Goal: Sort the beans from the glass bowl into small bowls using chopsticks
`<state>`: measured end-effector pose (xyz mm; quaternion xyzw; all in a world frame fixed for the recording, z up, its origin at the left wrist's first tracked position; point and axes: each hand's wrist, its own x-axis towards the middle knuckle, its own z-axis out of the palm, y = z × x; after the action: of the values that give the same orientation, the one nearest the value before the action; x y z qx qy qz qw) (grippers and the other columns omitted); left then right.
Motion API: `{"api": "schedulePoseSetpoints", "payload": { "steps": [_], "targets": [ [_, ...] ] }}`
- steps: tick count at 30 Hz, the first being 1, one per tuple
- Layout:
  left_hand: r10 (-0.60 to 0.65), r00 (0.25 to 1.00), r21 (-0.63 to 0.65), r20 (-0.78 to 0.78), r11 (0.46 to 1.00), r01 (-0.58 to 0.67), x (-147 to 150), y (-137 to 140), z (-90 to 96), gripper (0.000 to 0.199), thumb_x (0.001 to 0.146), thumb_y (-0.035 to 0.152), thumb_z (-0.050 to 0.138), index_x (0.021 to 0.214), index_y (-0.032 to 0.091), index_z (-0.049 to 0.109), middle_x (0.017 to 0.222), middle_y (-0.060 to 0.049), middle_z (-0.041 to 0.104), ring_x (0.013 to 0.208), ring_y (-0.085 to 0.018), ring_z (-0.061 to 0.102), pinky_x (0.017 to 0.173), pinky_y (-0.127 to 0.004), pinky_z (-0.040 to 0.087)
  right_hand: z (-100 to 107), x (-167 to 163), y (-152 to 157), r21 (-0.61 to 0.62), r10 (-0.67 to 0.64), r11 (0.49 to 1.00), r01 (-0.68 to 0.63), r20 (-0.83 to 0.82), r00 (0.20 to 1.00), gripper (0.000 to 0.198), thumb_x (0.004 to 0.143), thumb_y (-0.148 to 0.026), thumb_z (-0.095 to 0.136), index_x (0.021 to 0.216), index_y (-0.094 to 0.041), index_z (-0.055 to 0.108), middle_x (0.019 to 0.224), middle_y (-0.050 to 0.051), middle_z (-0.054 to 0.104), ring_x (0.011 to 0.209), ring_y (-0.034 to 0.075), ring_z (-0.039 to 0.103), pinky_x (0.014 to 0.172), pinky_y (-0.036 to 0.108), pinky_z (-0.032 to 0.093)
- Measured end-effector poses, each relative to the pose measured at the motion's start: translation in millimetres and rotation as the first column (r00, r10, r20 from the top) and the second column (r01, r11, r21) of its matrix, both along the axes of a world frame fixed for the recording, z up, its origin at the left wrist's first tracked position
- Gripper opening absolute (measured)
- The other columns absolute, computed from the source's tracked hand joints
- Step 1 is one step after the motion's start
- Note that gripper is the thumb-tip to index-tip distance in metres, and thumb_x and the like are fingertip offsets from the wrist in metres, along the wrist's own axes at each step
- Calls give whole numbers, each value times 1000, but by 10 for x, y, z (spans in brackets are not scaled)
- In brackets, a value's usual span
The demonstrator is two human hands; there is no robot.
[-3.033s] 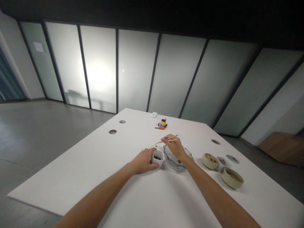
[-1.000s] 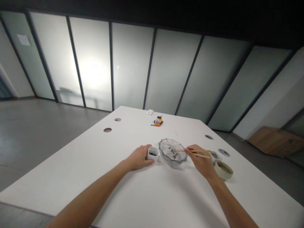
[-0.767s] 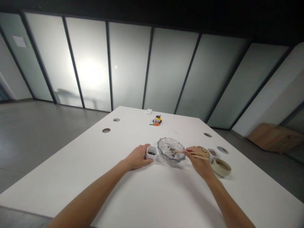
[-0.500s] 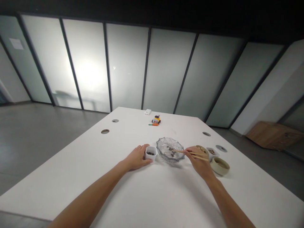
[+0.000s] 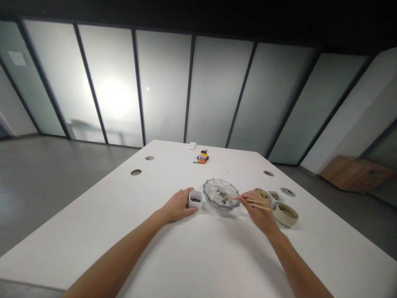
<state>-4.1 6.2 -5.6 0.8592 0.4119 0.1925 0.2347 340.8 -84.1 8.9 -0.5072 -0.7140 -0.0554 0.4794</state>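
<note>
My left hand point(image 5: 179, 205) is wrapped round the left side of a small white square cup point(image 5: 196, 205), thumb in front and fingers behind. Small dark pieces lie inside the cup. Just to its right stands a clear glass bowl point(image 5: 211, 200) with a scalloped rim, holding several small dark pieces point(image 5: 222, 193). My right hand point(image 5: 256, 209) grips a pair of wooden chopsticks point(image 5: 254, 202), whose tips reach into the bowl near a dark piece. Whether the tips pinch that piece, I cannot tell.
Right of my right hand are a beige round bowl point(image 5: 285, 215), a white dish point(image 5: 275, 196) with brownish pieces and a bowl of pale pieces point(image 5: 262, 193). Farther back on the white table point(image 5: 167, 178) lie a toy car point(image 5: 203, 155), a toy carrot point(image 5: 200, 162) and a white device point(image 5: 192, 145).
The chopstick tips have shifted slightly lower within the glass bowl. My left hand stays on the cup, and the whole view has drifted a little.
</note>
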Motion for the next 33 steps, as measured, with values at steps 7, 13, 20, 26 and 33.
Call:
{"api": "schedulePoseSetpoints", "payload": {
  "steps": [7, 13, 20, 26, 33],
  "targets": [
    [-3, 1000, 10, 8, 1000, 3, -5, 3, -11, 75, 91, 49, 79, 157, 23, 56, 139, -16, 73, 130, -40, 70, 112, -51, 54, -11, -14, -17, 48, -2, 999, 4, -32, 999, 51, 112, -66, 61, 86, -26, 77, 84, 7, 79, 78, 25, 74, 76, 40, 61],
    [-4, 1000, 1, -3, 1000, 4, -6, 4, -1, 75, 92, 49, 79, 158, 22, 56, 139, -16, 73, 128, -40, 70, 112, -51, 54, -47, -48, -4, 10, 0, 1000, 1, -63, 998, 55, 111, -70, 59, 84, -26, 78, 82, 7, 78, 75, 25, 72, 71, 39, 60],
    [-15, 1000, 17, 5, 1000, 15, -9, 17, -11, 72, 91, 49, 80, 155, 23, 58, 137, -15, 74, 128, -40, 70, 111, -50, 54, -62, -41, 4, -7, 38, 999, -38, -29, 999, 52, 112, -66, 61, 85, -26, 79, 85, 7, 78, 78, 26, 73, 75, 39, 61],
    [-15, 1000, 29, 4, 999, 14, -20, 31, -40, 74, 92, 49, 80, 157, 23, 56, 135, -15, 74, 126, -40, 71, 110, -50, 55, -29, -26, -4, 62, 27, 998, -27, 6, 1000, 48, 113, -62, 61, 86, -26, 78, 83, 5, 79, 75, 25, 73, 73, 39, 60],
    [-12, 1000, 16, 11, 1000, 12, -18, 16, -18, 74, 91, 49, 79, 157, 24, 56, 135, -15, 75, 128, -40, 70, 110, -50, 55, 63, 16, -83, 92, -75, 993, 71, 32, 997, 48, 115, -60, 58, 85, -26, 75, 79, 5, 78, 73, 24, 72, 72, 37, 57]
  ]
}}
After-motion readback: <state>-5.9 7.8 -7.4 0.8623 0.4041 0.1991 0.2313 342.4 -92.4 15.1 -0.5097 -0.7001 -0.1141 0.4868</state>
